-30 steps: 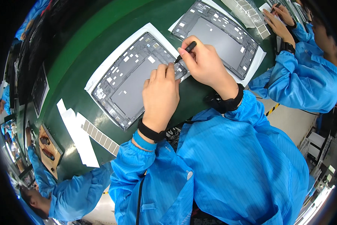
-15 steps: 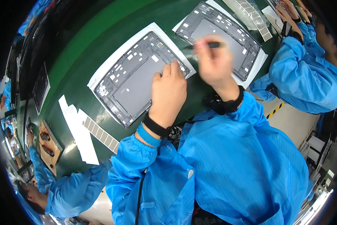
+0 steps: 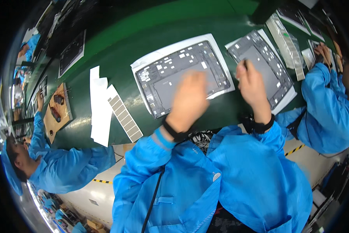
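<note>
A grey tablet back housing [image 3: 161, 88], dotted with small white stickers, lies on a white sheet [image 3: 140, 62] in front of me. My left hand [image 3: 190, 99] is over its near middle part, the fingers smeared by motion; whether they touch it I cannot tell. To the right, a second grey housing [image 3: 264, 62] rests on another white sheet [image 3: 292, 94]. At its near left edge my right hand [image 3: 254, 83] is closed around a slim dark tool [image 3: 244, 62], mostly hidden by the fingers. Black bands circle both my wrists.
Left of the housings lie a strip of grey rectangular pads [image 3: 124, 115] and white paper strips [image 3: 99, 103]. Further left is a brown board [image 3: 57, 112] bearing dark parts. Clear plastic-like strips [image 3: 285, 44] lie at right. Co-workers in blue [image 3: 71, 167] sit on both sides.
The whole view has turned and shifted. My left hand has moved from the first housing's right part toward its middle. My right hand is now nearer the second housing's left edge, tool still held.
</note>
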A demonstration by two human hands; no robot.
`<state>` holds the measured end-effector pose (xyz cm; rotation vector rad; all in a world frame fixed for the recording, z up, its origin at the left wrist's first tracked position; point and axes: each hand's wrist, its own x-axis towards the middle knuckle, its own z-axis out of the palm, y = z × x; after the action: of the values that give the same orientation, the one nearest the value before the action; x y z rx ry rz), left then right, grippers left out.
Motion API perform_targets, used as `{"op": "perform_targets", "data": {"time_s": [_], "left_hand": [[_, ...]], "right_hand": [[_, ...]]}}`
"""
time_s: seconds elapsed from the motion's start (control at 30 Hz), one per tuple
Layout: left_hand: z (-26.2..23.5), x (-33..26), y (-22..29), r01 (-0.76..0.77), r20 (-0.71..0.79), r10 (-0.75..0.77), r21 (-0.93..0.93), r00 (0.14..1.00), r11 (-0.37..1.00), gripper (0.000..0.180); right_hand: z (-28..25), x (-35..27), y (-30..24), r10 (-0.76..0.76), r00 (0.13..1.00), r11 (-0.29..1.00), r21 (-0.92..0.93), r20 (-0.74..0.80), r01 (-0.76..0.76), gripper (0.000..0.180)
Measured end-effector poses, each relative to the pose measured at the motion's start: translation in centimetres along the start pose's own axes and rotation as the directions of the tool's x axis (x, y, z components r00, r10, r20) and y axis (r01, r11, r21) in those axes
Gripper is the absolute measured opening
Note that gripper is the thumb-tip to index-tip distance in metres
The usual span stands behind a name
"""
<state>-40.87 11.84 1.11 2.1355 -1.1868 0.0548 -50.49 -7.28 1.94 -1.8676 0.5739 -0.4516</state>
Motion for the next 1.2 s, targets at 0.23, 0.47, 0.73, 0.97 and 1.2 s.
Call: {"op": "perform_targets", "data": {"time_s": [0.23, 0.47, 0.73, 0.97, 1.2], "left_hand": [[-8.4, -4.9, -10.1, 0.64, -0.081, -0.648, 0.29, 0.758, 0.712, 0.032], [-7.7, -3.7, -10.2, 0.687, -0.085, -0.687, -0.041, 0.721, 0.726, 0.033], [-11.7, 4.7, -16.2, 0.331, -0.366, -0.351, -0.118, 0.862, 0.936, 0.026], [-16.2, 17.8, -40.5, 0.347, -0.339, -0.322, 0.012, 0.884, 0.938, 0.037], [-13.4, 23.4, -38.2, 0.396, -0.301, -0.264, 0.592, 0.917, 0.702, 0.03]], "right_hand": [[2.2, 0.2, 0.7, -0.061, 0.984, 0.75, -0.643, 0.167, 0.156, 0.022], [2.5, 0.2, 0.9, -0.035, 0.987, 0.729, -0.672, 0.155, 0.131, 0.018], [3.0, 0.0, 0.6, -0.059, 0.994, 0.758, -0.644, 0.091, 0.104, 0.025], [2.3, 0.2, 1.6, -0.058, 0.992, 0.796, -0.594, 0.111, 0.113, 0.021], [0.4, -3.0, 1.5, -0.08, 0.992, 0.916, -0.385, 0.096, 0.111, 0.019]]}}
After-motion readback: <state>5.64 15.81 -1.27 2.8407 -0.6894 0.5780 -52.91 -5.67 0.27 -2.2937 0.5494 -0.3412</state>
